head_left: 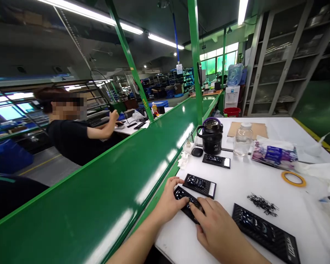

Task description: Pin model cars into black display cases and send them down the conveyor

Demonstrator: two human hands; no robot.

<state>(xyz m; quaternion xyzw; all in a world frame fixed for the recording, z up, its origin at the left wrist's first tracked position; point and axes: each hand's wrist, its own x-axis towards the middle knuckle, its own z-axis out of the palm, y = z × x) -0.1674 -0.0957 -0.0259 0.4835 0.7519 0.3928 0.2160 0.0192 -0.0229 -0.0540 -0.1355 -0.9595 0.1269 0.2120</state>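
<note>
Both my hands rest on a black model car on a textured black base [180, 193] at the table's near left edge. My left hand [169, 201] grips its left side, with the thumb on the car and the fingers curled at the far edge. My right hand [215, 222] closes over the right part, its fingertips pressed near the left thumb; this hand hides much of the base. Just beyond lies a second model car on a base [198, 182] with a white label. To the right, a larger base with a dark model car [260, 225] carries light lettering.
Near the right base lies a pile of small black pieces [262, 204]. Yellow tape [293, 179], a tissue pack [275, 153], a clear jar [242, 139], a black jug [211, 137] and another car base [216, 160] stand farther back. A green conveyor [107, 198] separates me from a seated person [71, 135].
</note>
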